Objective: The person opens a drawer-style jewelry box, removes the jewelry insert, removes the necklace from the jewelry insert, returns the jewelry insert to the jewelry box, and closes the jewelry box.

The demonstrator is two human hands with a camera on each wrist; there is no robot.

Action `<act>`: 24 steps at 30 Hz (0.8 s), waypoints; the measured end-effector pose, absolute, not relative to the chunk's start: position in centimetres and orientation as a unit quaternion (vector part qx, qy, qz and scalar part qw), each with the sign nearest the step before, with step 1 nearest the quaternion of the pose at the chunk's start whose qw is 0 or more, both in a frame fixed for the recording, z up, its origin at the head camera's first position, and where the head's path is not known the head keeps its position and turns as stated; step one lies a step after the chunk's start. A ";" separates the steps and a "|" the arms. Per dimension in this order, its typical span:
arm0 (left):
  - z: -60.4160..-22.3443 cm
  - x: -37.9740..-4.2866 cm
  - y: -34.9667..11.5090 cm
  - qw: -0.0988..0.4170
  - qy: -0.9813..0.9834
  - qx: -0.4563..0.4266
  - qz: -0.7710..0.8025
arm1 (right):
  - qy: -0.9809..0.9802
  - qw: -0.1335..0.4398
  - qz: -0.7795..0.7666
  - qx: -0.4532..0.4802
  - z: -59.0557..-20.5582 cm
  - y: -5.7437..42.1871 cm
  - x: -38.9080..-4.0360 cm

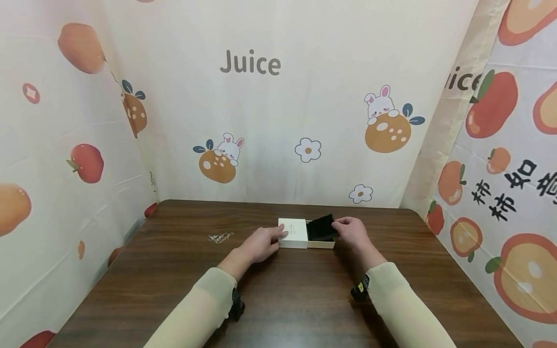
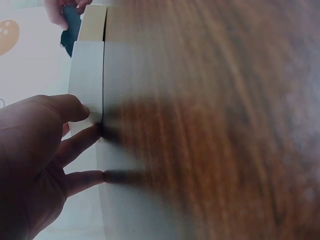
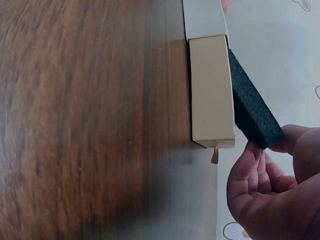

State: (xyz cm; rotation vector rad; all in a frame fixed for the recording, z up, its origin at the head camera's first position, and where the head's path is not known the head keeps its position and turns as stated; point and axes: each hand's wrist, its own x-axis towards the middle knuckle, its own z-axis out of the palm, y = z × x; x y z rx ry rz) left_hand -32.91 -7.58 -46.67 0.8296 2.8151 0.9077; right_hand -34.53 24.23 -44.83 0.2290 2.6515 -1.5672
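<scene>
A white slide-out box [image 1: 292, 233] lies near the back of the table, its cream inner drawer [image 3: 212, 92] pulled partly out to the right. My left hand [image 1: 262, 243] holds the white sleeve at its left end, with the thumb on its front side in the left wrist view [image 2: 75, 107]. A black foam pad [image 1: 321, 227] stands tilted out of the drawer, its right end raised. My right hand [image 1: 351, 232] pinches that raised end between thumb and fingers. The inside of the drawer is mostly hidden under the pad.
A small silvery chain [image 1: 220, 237] lies in a loose heap on the brown wooden table [image 1: 278, 295], left of my left hand. Fruit-printed curtains [image 1: 304, 96] hang behind the table and along both sides. A small tan ribbon tab [image 3: 215, 155] sticks out from the drawer's end.
</scene>
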 end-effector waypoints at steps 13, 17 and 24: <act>-46.4 -32.7 -7.5 0.037 0.918 0.265 0.294 | 0.884 0.020 -0.462 0.071 -45.1 23.2 -34.3; -46.4 -32.7 -7.5 0.039 0.917 0.264 0.296 | 0.888 0.028 -0.453 0.073 -45.4 23.1 -34.5; -46.5 -32.8 -7.6 0.037 0.916 0.266 0.299 | 0.907 0.045 -0.410 0.085 -45.9 23.2 -34.8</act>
